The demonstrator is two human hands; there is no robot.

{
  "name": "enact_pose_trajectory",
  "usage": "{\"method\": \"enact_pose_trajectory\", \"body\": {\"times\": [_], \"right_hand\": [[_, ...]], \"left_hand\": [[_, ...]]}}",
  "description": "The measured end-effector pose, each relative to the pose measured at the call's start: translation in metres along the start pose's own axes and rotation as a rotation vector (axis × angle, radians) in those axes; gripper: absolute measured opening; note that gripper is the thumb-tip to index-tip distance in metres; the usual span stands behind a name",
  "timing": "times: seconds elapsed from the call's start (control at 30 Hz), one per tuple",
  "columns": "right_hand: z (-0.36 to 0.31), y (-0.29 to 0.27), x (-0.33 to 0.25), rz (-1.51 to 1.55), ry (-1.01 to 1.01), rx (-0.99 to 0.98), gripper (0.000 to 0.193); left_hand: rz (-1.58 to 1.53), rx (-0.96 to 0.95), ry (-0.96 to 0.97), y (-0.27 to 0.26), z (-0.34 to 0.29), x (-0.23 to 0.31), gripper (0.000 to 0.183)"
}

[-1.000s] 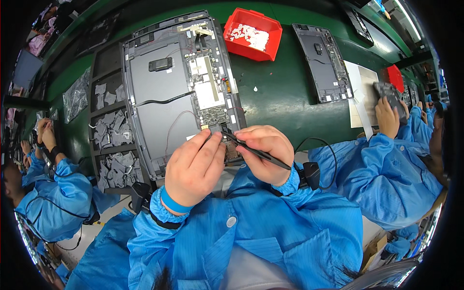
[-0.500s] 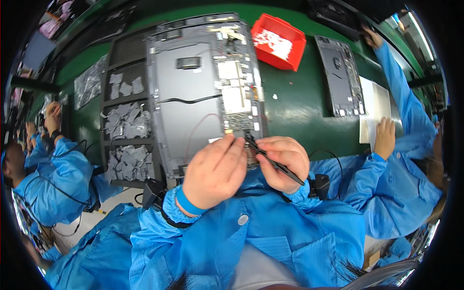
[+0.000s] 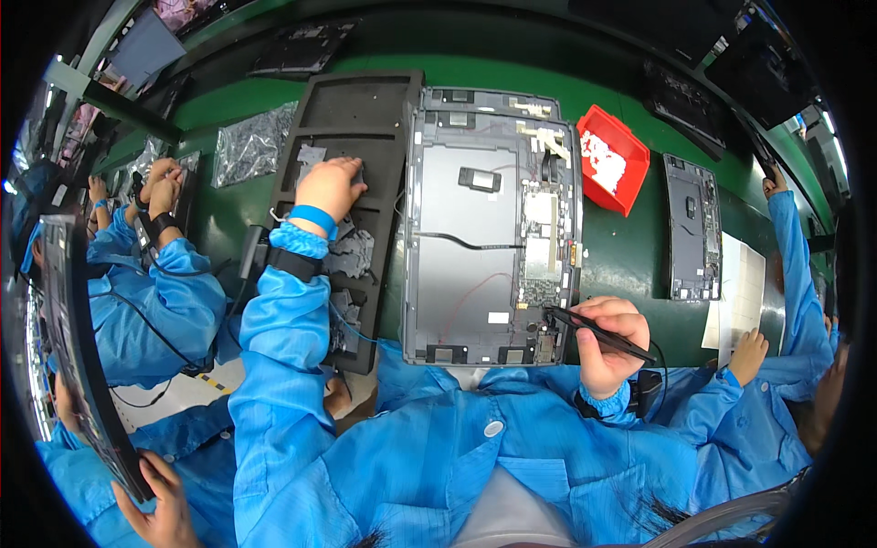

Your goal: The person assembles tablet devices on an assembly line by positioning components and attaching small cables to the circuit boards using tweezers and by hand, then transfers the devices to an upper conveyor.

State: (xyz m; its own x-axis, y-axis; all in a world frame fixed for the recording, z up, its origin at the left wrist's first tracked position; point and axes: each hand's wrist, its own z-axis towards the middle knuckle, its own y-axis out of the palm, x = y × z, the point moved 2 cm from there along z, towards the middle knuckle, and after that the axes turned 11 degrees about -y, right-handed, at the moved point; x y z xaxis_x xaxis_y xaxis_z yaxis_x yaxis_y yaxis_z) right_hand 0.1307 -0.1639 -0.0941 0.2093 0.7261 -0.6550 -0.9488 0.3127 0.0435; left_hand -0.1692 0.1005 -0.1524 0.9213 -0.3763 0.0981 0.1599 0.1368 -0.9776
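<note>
My left hand (image 3: 331,189), a blue band at its wrist, is over the black foam tray (image 3: 351,108), among small grey cut pieces (image 3: 311,155). Its fingers are bent together; whatever they hold, if anything, is hidden. Black tweezers (image 3: 607,335) are gripped in my right hand (image 3: 610,349). Their tips touch or hover just above the lower right part of an opened grey device casing (image 3: 461,196), near the lower end of its circuit board (image 3: 543,236). A black cable (image 3: 461,241) crosses the casing, and thin red wires run over it.
A red bin (image 3: 627,169) of small white pieces stands right of the casing. Another opened device (image 3: 692,228) lies farther right, beside a co-worker's hand (image 3: 749,356). A clear plastic bag (image 3: 251,146) lies beyond the tray. At lower left, another person's hand (image 3: 160,502) holds a dark panel (image 3: 78,338).
My left hand has left the casing and moved left to the foam tray. My right hand keeps the tweezers at the casing. The view has shifted left, and a dark panel has appeared at lower left.
</note>
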Motion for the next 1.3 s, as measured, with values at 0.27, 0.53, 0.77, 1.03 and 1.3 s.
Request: {"method": "enact_pose_trajectory", "body": {"times": [0.27, 0.53, 0.77, 1.03, 1.3], "right_hand": [[0.026, -0.002, 0.003, -0.03, -0.019, 0.065, 0.026], [0.037, -0.003, 0.017, 0.017, -0.001, 0.085, 0.024], [0.055, -0.012, 0.027, -0.043, -0.061, 0.141, 0.026], [0.07, 0.014, 0.065, -0.33, -0.086, 0.125, 0.026], [0.072, 0.014, 0.066, -0.351, -0.142, 0.042, 0.026]], "left_hand": [[0.093, -0.207, -0.182, 0.01, 0.024, 0.023, 0.02], [-0.019, -0.129, -0.554, 0.003, 0.034, 0.027, 0.015], [-0.854, 0.193, -0.46, -0.078, 0.011, 0.03, 0.039], [-1.382, -0.364, -0.022, -0.158, 0.014, 0.141, 0.033], [-1.239, -0.659, 0.043, -0.125, 0.059, 0.193, 0.037]]}}
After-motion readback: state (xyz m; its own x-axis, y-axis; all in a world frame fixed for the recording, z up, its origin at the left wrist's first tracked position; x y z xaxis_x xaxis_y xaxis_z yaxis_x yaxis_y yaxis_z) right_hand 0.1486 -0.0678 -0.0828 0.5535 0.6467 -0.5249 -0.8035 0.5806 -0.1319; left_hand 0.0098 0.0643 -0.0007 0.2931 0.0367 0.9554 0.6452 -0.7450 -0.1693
